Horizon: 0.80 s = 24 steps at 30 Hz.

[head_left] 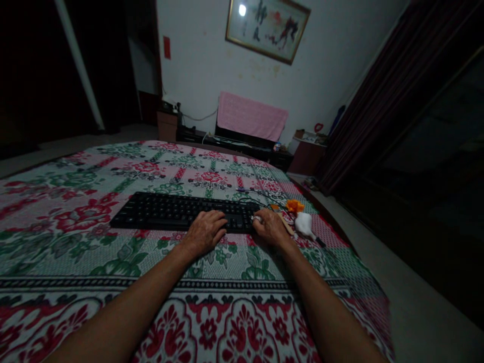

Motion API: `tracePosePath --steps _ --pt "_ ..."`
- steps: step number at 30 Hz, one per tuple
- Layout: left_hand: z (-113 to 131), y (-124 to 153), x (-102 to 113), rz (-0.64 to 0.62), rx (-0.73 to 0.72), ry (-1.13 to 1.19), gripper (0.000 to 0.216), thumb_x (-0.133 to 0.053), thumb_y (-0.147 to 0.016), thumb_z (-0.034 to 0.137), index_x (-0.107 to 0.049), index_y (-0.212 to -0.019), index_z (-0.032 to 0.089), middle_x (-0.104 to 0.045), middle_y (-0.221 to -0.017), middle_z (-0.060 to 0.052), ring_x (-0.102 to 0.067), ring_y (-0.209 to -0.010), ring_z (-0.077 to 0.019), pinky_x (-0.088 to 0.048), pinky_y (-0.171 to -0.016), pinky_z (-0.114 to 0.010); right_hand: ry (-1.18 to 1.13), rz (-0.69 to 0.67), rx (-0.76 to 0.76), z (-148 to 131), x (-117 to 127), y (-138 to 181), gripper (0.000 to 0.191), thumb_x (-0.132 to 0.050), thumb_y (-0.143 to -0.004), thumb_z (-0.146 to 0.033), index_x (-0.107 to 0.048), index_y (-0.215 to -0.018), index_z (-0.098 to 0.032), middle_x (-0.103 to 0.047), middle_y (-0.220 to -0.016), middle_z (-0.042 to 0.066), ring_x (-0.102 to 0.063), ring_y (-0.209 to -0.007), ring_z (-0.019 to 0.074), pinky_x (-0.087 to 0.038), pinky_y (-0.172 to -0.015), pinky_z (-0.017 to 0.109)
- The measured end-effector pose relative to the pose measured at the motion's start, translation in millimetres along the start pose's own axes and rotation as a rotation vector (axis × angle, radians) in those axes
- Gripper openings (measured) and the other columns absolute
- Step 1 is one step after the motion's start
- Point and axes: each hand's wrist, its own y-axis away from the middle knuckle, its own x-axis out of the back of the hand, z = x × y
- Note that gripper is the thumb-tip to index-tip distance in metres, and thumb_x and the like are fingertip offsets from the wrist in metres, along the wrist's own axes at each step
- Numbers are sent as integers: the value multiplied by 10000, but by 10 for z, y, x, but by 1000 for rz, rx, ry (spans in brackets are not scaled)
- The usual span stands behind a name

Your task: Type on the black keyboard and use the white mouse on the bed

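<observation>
A black keyboard [170,210] lies on a bed covered by a red, green and white floral spread [75,237]. My left hand [206,233] rests on the keyboard's near edge toward its right end, fingers curled down onto the keys. My right hand [269,227] is at the keyboard's right end, fingers pinched round a small whitish thing that I cannot name. Just right of that hand lie a white wad [303,223], an orange object [294,205] and a thin wooden stick [286,224].
The keyboard cable [251,191] trails behind the keyboard's right end. The bed's right edge [333,222] drops to a pale floor. Beyond the bed, a low cabinet holds a screen draped in pink cloth [250,117]. Dark curtains [378,101] hang on the right.
</observation>
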Motion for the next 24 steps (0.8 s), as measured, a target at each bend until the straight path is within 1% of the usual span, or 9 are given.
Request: tracePosePath --steps 3,7,9,11,14,20,22,24 --pt "11 -6 13 -1 3 0 249 -520 -873 280 -628 -1073 177 -615 -1201 -98 -532 -1118 -244 -417 -914 -417 -48 46 -22 31 -13 12 171 -515 -731 -175 -682 -768 -163 -651 -757 52 -569 -712 176 -387 -659 263" --pt "21 -12 22 0 1 16 255 -516 -875 282 -625 -1079 175 -613 -1201 -102 -529 -1120 -241 -416 -913 -415 -52 148 26 111 -95 8 220 -491 -797 -213 -689 -880 -164 -640 -800 65 -570 -762 183 -402 -730 278" --pt "20 -13 22 1 0 15 258 -510 -878 289 -624 -1081 178 -612 -1204 -101 -527 -1123 -241 -414 -915 -415 -6 129 41 126 -126 -4 240 -483 -823 -233 -692 -925 -173 -630 -806 65 -566 -763 180 -398 -733 278" --pt "16 -12 21 -2 0 8 259 -502 -882 291 -622 -1083 178 -611 -1206 -100 -528 -1122 -242 -414 -914 -414 37 83 34 113 -132 -15 247 -484 -820 -222 -696 -941 -183 -626 -808 60 -564 -759 173 -391 -721 269" --pt "7 -8 14 -6 -7 2 258 -495 -885 291 -621 -1081 180 -608 -1210 -100 -529 -1118 -240 -416 -906 -410 43 43 28 68 -106 -18 237 -495 -787 -200 -703 -900 -188 -637 -801 55 -563 -741 165 -386 -696 257" --pt "-4 1 -6 11 -12 4 263 -508 -878 287 -620 -1090 179 -611 -1206 -105 -524 -1128 -246 -417 -904 -417 -61 79 -6 54 -76 27 159 -520 -706 -187 -677 -731 -183 -656 -732 43 -575 -693 170 -397 -646 257" --pt "-8 2 -9 16 -21 -1 261 -503 -880 285 -620 -1088 178 -610 -1208 -105 -527 -1124 -244 -420 -903 -415 -113 110 -6 85 -94 39 161 -515 -701 -180 -672 -735 -187 -662 -737 40 -581 -698 170 -410 -653 259" --pt "-13 2 -13 20 -27 -7 259 -501 -882 285 -621 -1086 181 -610 -1208 -104 -528 -1124 -243 -423 -903 -413 -149 148 11 120 -120 44 189 -503 -716 -176 -681 -781 -184 -670 -772 47 -589 -719 172 -424 -681 264"
